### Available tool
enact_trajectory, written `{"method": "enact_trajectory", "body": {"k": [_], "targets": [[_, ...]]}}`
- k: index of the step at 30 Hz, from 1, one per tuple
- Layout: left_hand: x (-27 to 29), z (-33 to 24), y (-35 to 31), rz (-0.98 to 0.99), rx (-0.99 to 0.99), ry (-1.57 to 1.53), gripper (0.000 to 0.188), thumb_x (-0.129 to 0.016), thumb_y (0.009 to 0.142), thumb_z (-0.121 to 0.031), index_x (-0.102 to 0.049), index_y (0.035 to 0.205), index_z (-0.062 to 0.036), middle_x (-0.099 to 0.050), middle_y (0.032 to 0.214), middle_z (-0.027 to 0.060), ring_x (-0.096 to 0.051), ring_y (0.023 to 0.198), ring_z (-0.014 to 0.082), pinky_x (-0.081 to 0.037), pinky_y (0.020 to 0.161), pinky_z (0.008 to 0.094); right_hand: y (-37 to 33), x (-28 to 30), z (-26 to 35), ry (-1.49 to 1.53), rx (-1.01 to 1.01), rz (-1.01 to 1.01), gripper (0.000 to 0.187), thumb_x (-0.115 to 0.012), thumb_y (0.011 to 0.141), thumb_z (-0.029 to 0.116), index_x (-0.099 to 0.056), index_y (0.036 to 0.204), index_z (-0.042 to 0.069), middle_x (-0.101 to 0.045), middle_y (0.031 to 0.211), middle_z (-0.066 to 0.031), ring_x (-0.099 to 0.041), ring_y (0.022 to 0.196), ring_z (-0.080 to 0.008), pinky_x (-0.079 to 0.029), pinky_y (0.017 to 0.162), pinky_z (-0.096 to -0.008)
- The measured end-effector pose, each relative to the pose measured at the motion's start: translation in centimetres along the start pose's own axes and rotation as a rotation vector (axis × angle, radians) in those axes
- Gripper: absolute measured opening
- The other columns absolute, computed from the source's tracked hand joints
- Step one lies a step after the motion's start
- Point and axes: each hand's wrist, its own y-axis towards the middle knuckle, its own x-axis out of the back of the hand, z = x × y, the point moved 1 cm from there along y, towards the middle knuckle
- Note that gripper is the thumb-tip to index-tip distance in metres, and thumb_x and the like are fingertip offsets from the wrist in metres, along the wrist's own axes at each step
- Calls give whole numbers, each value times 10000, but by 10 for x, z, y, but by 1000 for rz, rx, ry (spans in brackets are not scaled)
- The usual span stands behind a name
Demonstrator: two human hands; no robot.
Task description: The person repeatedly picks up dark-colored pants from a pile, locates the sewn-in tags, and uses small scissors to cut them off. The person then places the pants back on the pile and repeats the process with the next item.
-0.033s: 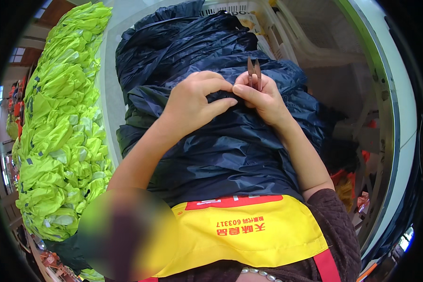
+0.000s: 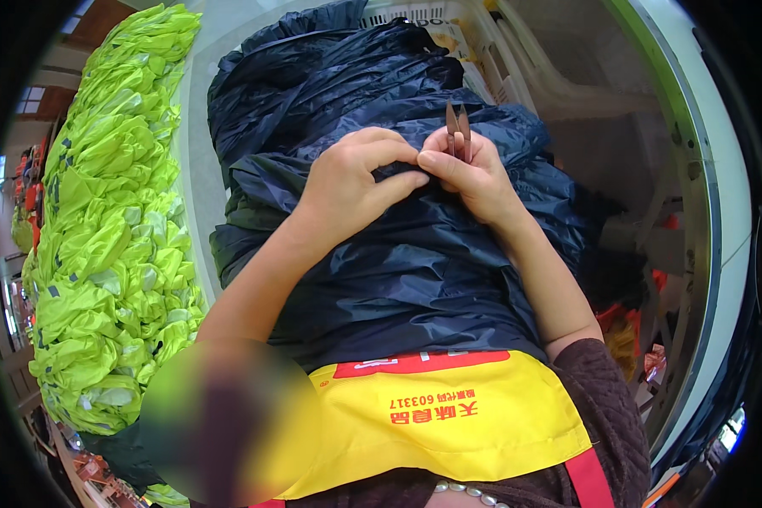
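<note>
Dark navy, shiny fabric [image 2: 398, 288] lies heaped and creased in front of me, across my lap and beyond. Over it my two hands meet, fingertips close together. My left hand [image 2: 347, 182] is curled, index finger and thumb bent around a bit of the navy fabric; its exact grip is partly hidden. In my right hand [image 2: 474, 173] is a small pair of thread snips [image 2: 458, 131], with the parted blades pointing away from me. The right thumb and index finger also pinch together beside the left index fingertip; what lies between them is too small to tell.
A long heap of bright yellow-green garments [image 2: 114, 245] runs along the left. Behind the navy fabric stands a pale plastic crate [image 2: 504, 72]. A light-coloured rail edge [image 2: 724, 220] curves down the right side. My yellow apron [image 2: 449, 432] borders the fabric's near side.
The left hand and its thumb have shifted very slightly. At the right, the navy fabric's edge has moved a little. The right hand and snips stay almost in place.
</note>
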Motion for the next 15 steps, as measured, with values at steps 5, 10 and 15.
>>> {"method": "enact_trajectory", "body": {"k": [5,10,15], "targets": [[-18,18,-3,-16,264,-431,133,-672,785,-60,-664,911,-18,-644,927,36,-573,820,107,-440,742,230,2,0,1,-63,41,-54,141,-619,858,168,-608,872,28,-570,760,21,-478,669,-48,-378,625,-185],[-16,22,-7,-103,468,-861,85,-628,831,-59,-661,904,-32,-651,923,35,-586,841,102,-442,811,232,-7,15,22,-393,44,-53,285,-472,906,307,-585,982,57,-536,852,14,-432,706,-45,-344,581,-197],[-13,26,-9,-95,476,-926,78,-621,836,-65,-658,901,-46,-660,907,53,-590,870,109,-435,852,242,-15,25,36,-927,140,90,296,-497,899,273,-575,942,-9,-549,801,-70,-528,742,-186,-433,676,-290]]}}
